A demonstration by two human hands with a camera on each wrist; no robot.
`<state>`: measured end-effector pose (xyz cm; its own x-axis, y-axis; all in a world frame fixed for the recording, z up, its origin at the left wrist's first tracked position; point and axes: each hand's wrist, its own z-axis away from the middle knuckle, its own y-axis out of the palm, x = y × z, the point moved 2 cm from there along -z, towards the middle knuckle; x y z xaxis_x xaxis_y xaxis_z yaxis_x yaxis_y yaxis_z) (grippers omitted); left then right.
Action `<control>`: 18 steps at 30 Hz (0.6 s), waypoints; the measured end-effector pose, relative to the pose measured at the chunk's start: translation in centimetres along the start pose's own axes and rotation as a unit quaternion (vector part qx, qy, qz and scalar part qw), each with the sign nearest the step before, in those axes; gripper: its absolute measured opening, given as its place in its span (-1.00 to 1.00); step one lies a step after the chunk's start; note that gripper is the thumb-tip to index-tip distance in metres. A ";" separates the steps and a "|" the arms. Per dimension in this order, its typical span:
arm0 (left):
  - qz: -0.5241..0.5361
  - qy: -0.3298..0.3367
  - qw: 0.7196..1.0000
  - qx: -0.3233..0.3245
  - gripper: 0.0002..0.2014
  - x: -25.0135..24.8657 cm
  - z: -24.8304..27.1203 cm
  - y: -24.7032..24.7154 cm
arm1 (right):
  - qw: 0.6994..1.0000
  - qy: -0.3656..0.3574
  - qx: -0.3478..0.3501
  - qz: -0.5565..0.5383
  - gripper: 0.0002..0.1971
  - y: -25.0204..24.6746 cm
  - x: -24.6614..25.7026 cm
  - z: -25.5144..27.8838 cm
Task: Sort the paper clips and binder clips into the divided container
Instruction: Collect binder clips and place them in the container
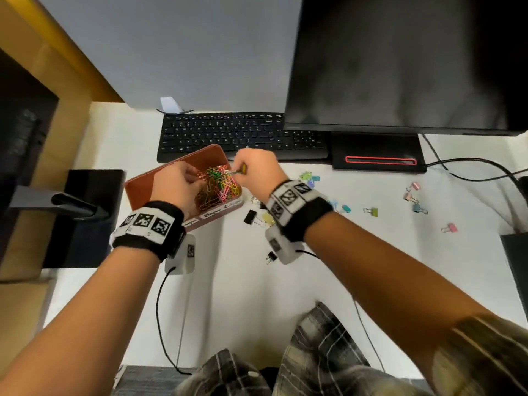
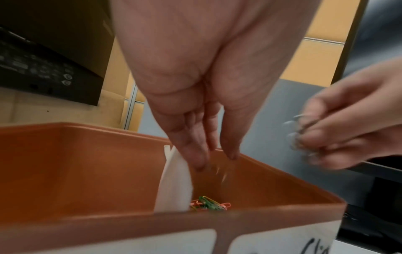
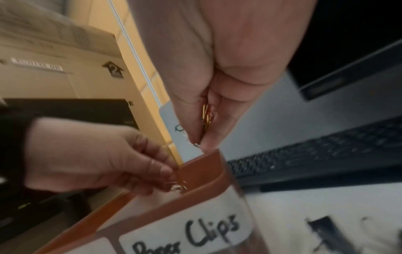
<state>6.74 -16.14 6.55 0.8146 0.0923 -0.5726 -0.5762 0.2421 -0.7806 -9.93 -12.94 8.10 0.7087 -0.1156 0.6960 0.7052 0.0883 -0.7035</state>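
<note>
A brown divided container (image 1: pixel 137 192) stands on the white desk, its right compartment heaped with coloured paper clips (image 1: pixel 220 184). A white divider (image 2: pixel 174 185) splits it, and a label (image 3: pixel 187 233) on that side reads "Paper Clips". My left hand (image 1: pixel 191 178) hovers over the heap with fingers pointing down (image 2: pixel 215 159); blurred clips show just below the fingertips. My right hand (image 1: pixel 243 170) is over the container's far right corner and pinches a small bunch of paper clips (image 3: pixel 206 116). Binder clips lie loose on the desk: black (image 1: pixel 250 216), yellow (image 1: pixel 267 218), green (image 1: pixel 305 175), pink (image 1: pixel 450 227).
A black keyboard (image 1: pixel 228 138) lies right behind the container, with a monitor (image 1: pixel 400 61) and its base (image 1: pixel 377 155) to the right. A black device (image 1: pixel 85 201) stands left of the container. Cables (image 1: pixel 471 167) run at the far right.
</note>
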 end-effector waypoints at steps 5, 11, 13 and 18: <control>-0.038 0.098 0.994 -0.037 -0.75 -0.6 2.0 -1.3 | 0.997 0.018 0.063 -0.041 -0.67 4.2 1.2 -1.6; 0.006 0.234 0.964 0.122 -0.70 -0.4 7.5 4.5 | 0.996 0.046 -0.049 -0.060 -0.74 0.8 -6.1 4.1; -0.035 0.213 0.957 0.192 -0.51 0.0 8.2 7.7 | 0.994 0.091 0.006 0.065 -0.54 1.1 -9.5 5.5; -0.140 0.179 0.950 0.213 -0.25 0.0 7.0 12.8 | 0.952 0.146 0.151 0.221 -0.14 3.0 -13.1 7.6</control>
<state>-0.17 -6.30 -1.71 0.8132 -0.3489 -0.4657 -0.1988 0.5855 -0.7859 -16.93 -3.67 -2.01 0.9333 -0.2673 0.2400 0.3435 0.4685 -0.8140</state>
